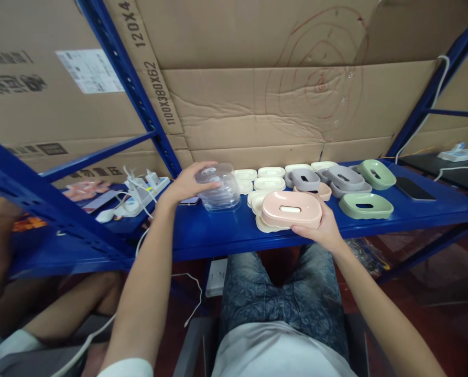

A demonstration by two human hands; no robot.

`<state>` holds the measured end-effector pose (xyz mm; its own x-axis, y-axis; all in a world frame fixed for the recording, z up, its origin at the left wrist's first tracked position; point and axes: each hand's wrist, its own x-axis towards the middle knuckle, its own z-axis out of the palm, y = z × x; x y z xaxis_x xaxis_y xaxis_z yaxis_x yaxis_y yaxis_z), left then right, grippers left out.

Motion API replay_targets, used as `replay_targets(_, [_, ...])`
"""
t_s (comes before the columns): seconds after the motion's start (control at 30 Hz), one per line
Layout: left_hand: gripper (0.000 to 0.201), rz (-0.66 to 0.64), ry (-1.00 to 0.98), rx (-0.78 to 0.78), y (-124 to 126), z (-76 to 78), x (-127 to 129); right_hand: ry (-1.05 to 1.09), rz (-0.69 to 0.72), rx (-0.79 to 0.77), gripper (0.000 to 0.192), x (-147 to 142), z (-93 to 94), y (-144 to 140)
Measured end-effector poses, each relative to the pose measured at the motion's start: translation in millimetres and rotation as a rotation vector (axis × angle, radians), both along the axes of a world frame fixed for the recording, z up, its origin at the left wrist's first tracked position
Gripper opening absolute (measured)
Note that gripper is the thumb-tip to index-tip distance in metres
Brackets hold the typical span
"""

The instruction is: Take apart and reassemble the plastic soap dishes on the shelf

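One blue shelf (218, 230) is carrying everything. At two o'clock, green dishes (365, 206) are lying. Your right hand (322, 228) is clasping the pink soap dish (291, 209) at centre; your left hand (186, 183) is gripping the clear container (220, 191) at ten o'clock.

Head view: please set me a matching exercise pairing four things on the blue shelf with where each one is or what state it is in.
Things:
1. clear plastic container
2. pink soap dish
3. black phone
4. white power strip

Places or states:
A. lying flat to the right of the green dishes
B. held at its near edge by the right hand
C. left of the left hand, with chargers plugged in
D. gripped from the side by the left hand

Pairs: 1-D, 2-B, 3-A, 4-C
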<state>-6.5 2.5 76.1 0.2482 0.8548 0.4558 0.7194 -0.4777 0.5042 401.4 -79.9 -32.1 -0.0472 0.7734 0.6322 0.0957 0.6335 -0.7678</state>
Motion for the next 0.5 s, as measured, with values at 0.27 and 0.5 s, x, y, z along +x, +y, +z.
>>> replay_targets(0.27, [0.076,-0.042,-0.135,0.425,-55.4,11.2,52.4,-0.032,0.023,-0.007,0.095,-10.3,-2.5,-3.2])
replay_targets(0.5, [0.082,-0.39,-0.009,0.244,-102.5,-13.3,132.0,-0.104,0.068,-0.055,0.096,-22.2,-4.5,-9.9])
